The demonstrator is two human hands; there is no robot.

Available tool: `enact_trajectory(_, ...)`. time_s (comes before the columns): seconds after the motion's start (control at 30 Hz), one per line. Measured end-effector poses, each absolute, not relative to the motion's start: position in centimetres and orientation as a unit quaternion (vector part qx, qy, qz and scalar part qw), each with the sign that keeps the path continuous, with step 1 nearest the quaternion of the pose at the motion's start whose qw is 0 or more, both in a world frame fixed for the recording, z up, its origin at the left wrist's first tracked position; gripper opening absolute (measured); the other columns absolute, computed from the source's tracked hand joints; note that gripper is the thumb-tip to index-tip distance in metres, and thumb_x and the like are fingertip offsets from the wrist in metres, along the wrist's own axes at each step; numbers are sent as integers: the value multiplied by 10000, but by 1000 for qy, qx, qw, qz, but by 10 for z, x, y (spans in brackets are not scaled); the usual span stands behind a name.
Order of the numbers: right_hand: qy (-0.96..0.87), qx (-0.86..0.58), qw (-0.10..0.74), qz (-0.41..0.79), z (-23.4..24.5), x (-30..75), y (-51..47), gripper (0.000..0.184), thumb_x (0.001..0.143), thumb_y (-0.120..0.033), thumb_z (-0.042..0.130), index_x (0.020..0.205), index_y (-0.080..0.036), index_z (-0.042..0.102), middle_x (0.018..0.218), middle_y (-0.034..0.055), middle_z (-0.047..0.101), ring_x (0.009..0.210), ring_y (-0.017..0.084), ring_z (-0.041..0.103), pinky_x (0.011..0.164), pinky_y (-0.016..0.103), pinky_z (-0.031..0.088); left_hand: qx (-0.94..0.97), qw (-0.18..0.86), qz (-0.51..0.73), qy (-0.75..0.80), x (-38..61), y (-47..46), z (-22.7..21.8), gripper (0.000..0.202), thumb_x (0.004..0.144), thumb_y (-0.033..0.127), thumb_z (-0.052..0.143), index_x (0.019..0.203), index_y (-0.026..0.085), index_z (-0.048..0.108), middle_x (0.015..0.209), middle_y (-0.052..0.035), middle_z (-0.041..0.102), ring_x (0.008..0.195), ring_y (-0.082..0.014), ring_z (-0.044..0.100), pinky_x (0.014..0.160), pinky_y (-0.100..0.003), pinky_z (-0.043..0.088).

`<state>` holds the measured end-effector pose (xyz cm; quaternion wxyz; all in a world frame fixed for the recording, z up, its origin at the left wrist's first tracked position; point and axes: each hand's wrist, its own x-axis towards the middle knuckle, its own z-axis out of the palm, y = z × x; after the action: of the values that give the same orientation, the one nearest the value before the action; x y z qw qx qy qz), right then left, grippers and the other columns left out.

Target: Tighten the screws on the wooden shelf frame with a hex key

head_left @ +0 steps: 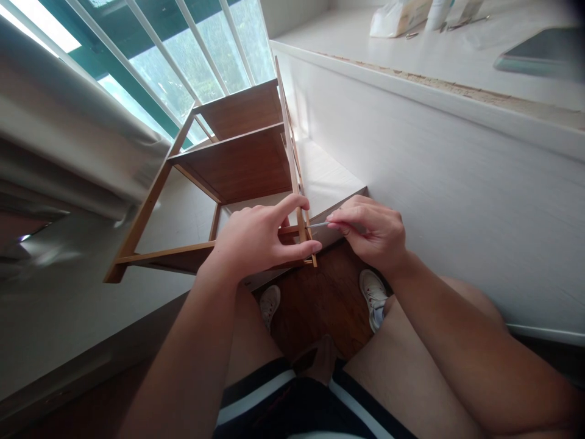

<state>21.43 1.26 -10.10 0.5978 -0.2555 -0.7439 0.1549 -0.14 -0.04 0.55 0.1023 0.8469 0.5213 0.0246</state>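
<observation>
A brown wooden shelf unit (237, 164) lies tilted in front of me, its frame and flat boards showing. My left hand (253, 235) is closed around the end of its frame, thumb and forefinger on either side of a post. Between the thumb and fingertips of my right hand (377, 231) is a thin silvery rod, which looks like a hex key (319, 224). It points left, and its far tip meets the post between my left thumb and forefinger. The exact contact at that tip is too small to make out.
A white panel (411, 164) rises on the right, below a counter (338, 30) with a chipped edge. A dark flat device (543, 52) and small items lie on the counter. Window bars (159, 36) and a curtain (68, 116) are at the left. My shoes rest on brown flooring (320, 292).
</observation>
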Motion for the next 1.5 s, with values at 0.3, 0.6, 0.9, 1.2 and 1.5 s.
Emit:
enact_trajectory(0.3,-763,-244,586,125,-105,218,16,204,863,-130,695,1008,-262,753,819,28,744,739,194,658,695,345,549,848,105,24,518,-2,0,5,624,780,792,535,1219,349,546,800,36,692,730,-206,661,641,-273,391)
enact_trajectory(0.6,-767,-247,581,117,-104,216,14,194,876,-154,694,1021,-273,742,832,24,749,750,197,666,707,351,551,848,106,29,519,-2,0,4,623,773,790,545,1211,347,551,785,38,691,716,-203,655,638,-271,395)
enact_trajectory(0.9,-755,-262,577,170,-101,214,13,60,891,-197,697,921,-241,725,824,27,736,757,188,666,734,338,543,848,105,28,518,-2,0,4,632,779,803,528,1217,349,553,796,38,688,718,-196,649,645,-269,403)
enact_trajectory(1.2,-748,-280,571,192,-100,213,10,33,898,-230,705,874,-209,717,775,23,714,708,162,647,695,299,517,848,99,23,520,-1,0,4,639,776,812,518,1216,349,546,810,36,683,707,-192,646,634,-264,394)
enact_trajectory(1.5,-736,-317,558,214,-100,214,8,84,885,-269,728,834,-202,726,773,20,721,701,161,649,688,295,504,850,99,20,517,-2,0,3,624,773,792,547,1219,355,538,832,42,694,725,-194,651,645,-262,394)
